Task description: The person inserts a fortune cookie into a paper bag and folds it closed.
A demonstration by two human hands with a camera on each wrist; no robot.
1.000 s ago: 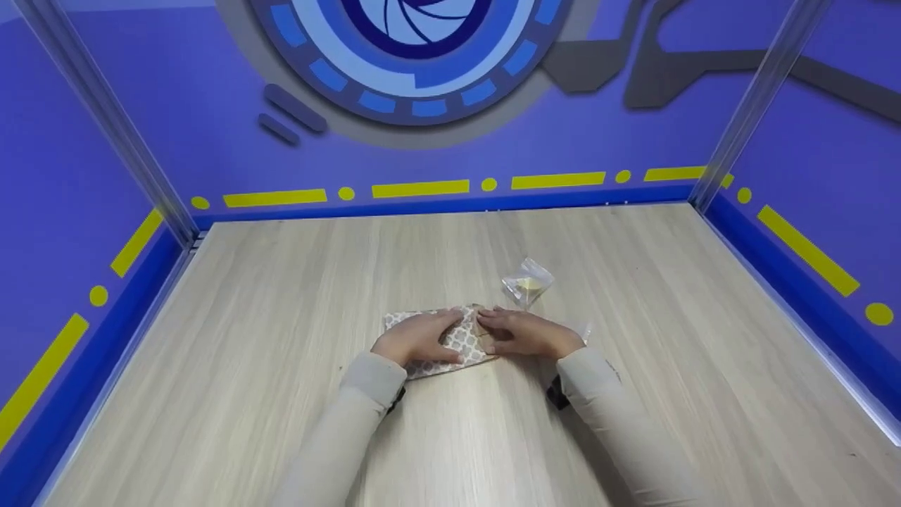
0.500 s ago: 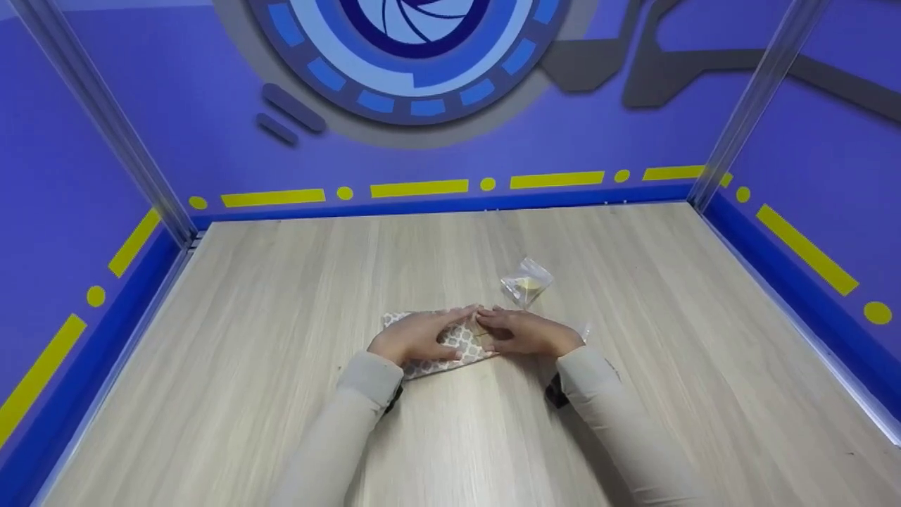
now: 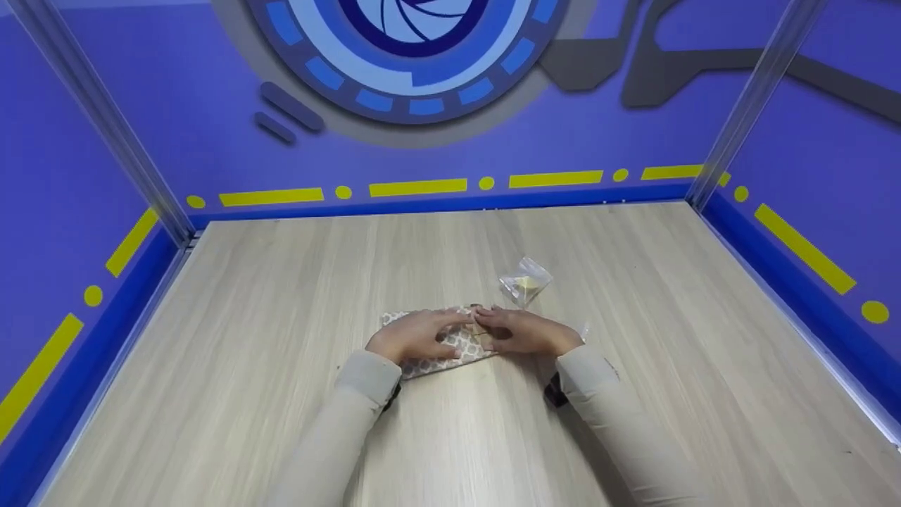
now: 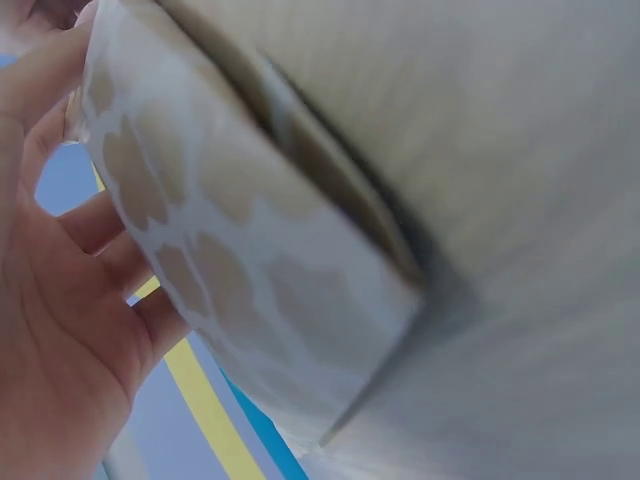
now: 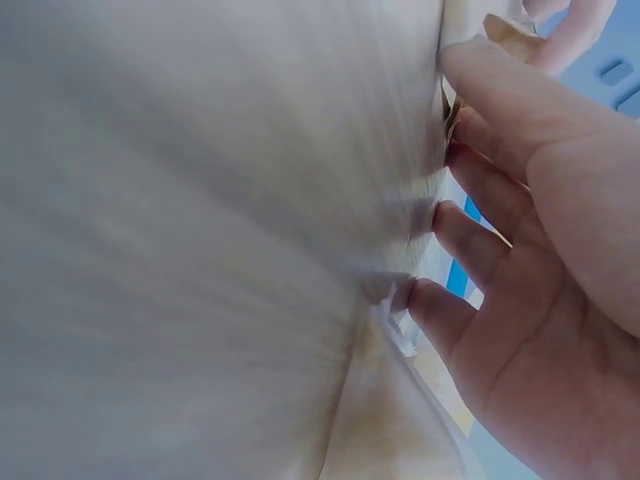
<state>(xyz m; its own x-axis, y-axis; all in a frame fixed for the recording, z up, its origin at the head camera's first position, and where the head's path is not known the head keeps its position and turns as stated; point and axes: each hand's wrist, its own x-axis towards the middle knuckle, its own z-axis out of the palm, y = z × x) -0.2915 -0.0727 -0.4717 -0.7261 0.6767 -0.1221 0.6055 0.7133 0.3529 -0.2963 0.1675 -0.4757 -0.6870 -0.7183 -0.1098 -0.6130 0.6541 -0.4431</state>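
Note:
A flat paper bag (image 3: 468, 343) with a grey-beige and white lattice pattern lies on the table between my hands. My left hand (image 3: 415, 336) spans it from above, thumb at the near side and fingers at the far side. In the left wrist view, one end of the paper bag (image 4: 240, 230) gapes slightly, and my left fingers (image 4: 95, 222) go behind it. At the right end, my right hand (image 3: 528, 332) holds a plain brown folded part between thumb and fingers. The right wrist view shows my right fingers (image 5: 470, 245) with several tips on the table.
Beyond my right hand lies a small clear plastic bag (image 3: 526, 283) with something yellowish inside. Another clear plastic edge (image 3: 586, 332) shows behind the right wrist. The wooden table (image 3: 281, 296) is bounded by a blue back wall (image 3: 422, 162) and side walls.
My left fingertips reach right to the fold half a second ago, then draw back slightly. The right hand stays at the bag's end. The view shifts a little.

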